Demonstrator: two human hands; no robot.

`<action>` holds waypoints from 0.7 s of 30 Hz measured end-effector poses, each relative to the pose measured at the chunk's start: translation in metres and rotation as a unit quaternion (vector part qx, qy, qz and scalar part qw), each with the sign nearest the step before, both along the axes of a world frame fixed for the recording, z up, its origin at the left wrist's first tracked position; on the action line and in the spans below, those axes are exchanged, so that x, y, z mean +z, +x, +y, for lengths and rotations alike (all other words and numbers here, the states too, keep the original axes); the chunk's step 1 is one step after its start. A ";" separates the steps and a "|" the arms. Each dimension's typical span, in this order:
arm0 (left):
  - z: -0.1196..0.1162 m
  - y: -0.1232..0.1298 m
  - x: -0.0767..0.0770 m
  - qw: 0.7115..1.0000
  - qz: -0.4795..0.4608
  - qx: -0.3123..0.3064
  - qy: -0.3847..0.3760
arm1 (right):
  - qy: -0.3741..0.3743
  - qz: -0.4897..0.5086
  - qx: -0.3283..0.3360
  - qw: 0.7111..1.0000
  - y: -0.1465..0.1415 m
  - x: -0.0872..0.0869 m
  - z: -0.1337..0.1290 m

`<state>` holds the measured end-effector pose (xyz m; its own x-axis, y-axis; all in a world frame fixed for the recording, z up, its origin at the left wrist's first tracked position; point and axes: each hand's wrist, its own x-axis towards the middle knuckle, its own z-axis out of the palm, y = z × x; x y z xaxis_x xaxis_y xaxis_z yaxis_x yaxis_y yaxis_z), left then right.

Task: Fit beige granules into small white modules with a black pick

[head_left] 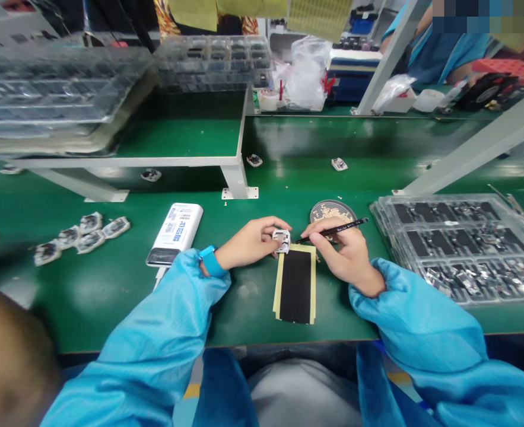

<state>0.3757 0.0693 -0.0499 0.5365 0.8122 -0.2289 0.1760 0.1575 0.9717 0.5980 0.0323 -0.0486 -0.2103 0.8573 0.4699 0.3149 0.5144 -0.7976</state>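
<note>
My left hand (250,243) pinches a small white plastic housing (282,240) with dark parts inside, just above the far end of a black sheet with yellow edges (295,284). Between the thumb and fingers of my right hand (344,252) is a thin black tool (348,226) shaped like a pen or tweezers. Its tip points left at the housing; whether it touches cannot be made out. Behind my right hand sits a round dish of small beige bits (332,210), partly covered by the fingers.
Several similar housings (90,222) lie at the left, beside a white power bank (177,231) with a cable. Stacked clear trays of parts (457,237) stand at the right. A raised shelf (186,124) carries more trays. A person's blurred arm (12,344) is at far left.
</note>
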 end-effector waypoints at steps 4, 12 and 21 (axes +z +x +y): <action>-0.001 0.001 0.000 1.000 -0.014 0.012 -0.014 | 0.001 -0.029 0.017 0.999 0.001 -0.001 0.002; -0.002 0.002 0.002 0.999 -0.009 0.024 -0.023 | 0.014 -0.058 0.013 0.998 -0.001 -0.003 0.003; -0.001 0.002 0.004 0.999 -0.010 0.049 -0.021 | -0.107 0.026 0.033 0.993 -0.004 -0.011 0.004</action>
